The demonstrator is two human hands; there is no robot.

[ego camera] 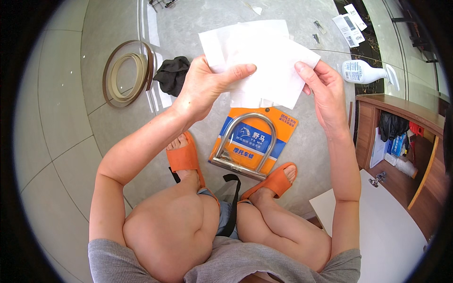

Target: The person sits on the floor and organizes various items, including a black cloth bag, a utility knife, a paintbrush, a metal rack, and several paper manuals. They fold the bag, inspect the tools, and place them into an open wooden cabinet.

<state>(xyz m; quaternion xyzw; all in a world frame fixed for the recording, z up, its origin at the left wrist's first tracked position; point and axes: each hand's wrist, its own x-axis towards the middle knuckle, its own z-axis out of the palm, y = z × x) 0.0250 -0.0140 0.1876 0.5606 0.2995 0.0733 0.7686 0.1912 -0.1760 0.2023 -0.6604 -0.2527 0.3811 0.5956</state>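
Note:
Several white paper sheets (pixel 262 63), fanned and overlapping, are held up in front of me. My left hand (pixel 208 81) grips them at the left, its thumb lying across the top sheet. At the right edge my right hand (pixel 324 85) pinches a corner between thumb and fingers. The papers are overexposed, so any print on them cannot be made out. Below them on the floor lies a metal U-lock (pixel 270 141) on an orange and blue backing card (pixel 283 123), between my orange slippers. The sheets hide part of the floor behind.
Coiled edging strips (pixel 129 76) and a black cloth item (pixel 172 76) lie to the left. A white spray bottle (pixel 364 71) lies on its side at right, near printed cards (pixel 347 30). An open wooden cabinet (pixel 364 131) holds several items; its white door (pixel 382 219) juts out.

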